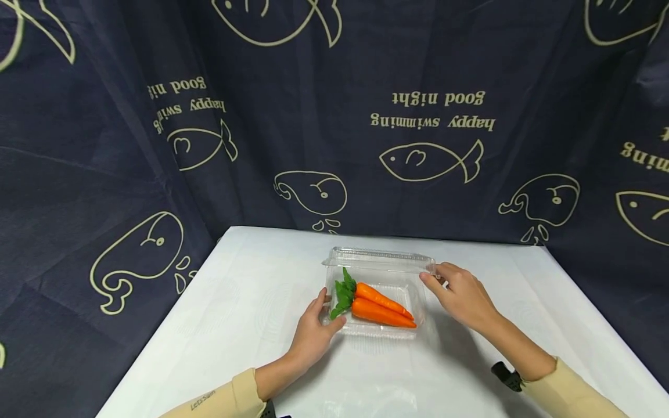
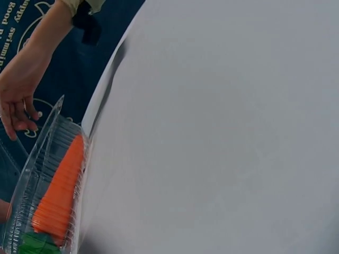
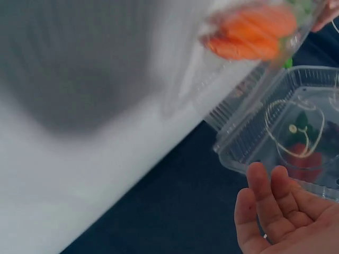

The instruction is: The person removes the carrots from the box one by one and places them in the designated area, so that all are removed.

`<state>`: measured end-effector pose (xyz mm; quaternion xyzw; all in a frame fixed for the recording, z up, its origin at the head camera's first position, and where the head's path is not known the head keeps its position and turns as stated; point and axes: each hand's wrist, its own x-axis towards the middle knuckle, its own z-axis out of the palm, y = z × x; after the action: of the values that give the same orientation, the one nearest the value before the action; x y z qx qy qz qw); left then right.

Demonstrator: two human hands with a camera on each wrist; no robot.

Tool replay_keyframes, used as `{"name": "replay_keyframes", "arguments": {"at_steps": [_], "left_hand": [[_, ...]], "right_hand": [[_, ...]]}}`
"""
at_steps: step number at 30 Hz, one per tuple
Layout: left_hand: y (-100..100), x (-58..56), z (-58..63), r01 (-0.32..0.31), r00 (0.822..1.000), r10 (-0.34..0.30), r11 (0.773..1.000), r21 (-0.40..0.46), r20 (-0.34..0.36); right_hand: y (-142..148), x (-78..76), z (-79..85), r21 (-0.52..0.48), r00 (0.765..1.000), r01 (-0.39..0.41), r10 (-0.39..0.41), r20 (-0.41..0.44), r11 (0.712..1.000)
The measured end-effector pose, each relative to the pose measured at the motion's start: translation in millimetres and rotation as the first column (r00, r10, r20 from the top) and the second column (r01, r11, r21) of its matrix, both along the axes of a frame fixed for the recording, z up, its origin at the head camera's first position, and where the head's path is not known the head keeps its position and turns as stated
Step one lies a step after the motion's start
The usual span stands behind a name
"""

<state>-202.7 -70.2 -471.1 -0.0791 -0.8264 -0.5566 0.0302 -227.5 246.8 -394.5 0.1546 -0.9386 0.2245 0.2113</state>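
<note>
The left hand (image 1: 315,332) lies spread at the left end of a clear plastic clamshell box (image 1: 366,331), thumb at its near corner and fingers along the side wall. The right hand (image 1: 465,294) is at the right edge of the raised clear lid (image 1: 378,255), its fingers loosely extended; how firmly they touch it, I cannot tell. Two orange carrots (image 1: 384,314) lie side by side in the box, their green leaves (image 1: 344,297) toward the left hand and their tips toward the right.

The box sits on a white table (image 1: 235,325), nearer the far edge than the near side, with bare surface to the left, to the right and in front. The lid stands along the far side of the box. A navy curtain (image 1: 313,116) printed with fish and whales rises just beyond the far edge. Beige sleeves (image 1: 569,392) and a black wristband (image 1: 506,376) enter from below.
</note>
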Motion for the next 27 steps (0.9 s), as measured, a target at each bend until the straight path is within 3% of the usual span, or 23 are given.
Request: {"name": "replay_keyframes", "arguments": {"at_steps": [14, 27], "left_hand": [[-2, 5.5, 2.0, 0.005, 1.000, -0.005, 1.000, 0.001, 0.011], [-2, 7.6, 2.1, 0.008, 1.000, -0.008, 1.000, 0.011, 0.022]], "right_hand": [[1, -29.2, 24.3, -0.049, 0.999, -0.050, 0.049, -0.016, 0.998], [4, -59.0, 39.6, -0.202, 0.988, -0.026, 0.056, 0.146, 0.979]]}}
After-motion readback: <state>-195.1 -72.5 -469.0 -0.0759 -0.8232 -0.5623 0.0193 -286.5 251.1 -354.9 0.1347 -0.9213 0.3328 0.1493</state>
